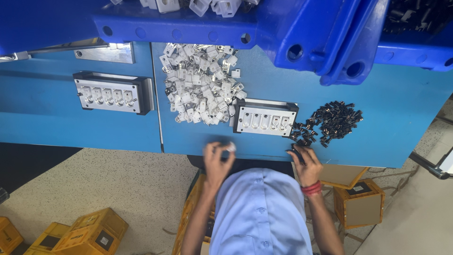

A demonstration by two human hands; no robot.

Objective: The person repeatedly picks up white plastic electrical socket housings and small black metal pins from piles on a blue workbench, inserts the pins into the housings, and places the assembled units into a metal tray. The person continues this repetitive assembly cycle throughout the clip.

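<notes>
Your left hand (218, 159) sits at the lower middle of the frame, at the near edge of the blue surface (406, 118), with its fingers pinched around a small white part (230, 148), lifted just clear of the surface so it can be turned. Your right hand (306, 163), right of centre, curls its fingertips onto a small black piece (295, 152) at the near end of the heap of black clips (330, 123); I cannot tell whether it is gripped or only touched. Between your hands, a little further up, lies the black-framed fixture (264, 119) with its row of slots, within reach of both. The pile of white parts (200, 85) lies just left of it. A second, similar fixture (112, 92) rests at the left, well apart.
</notes>
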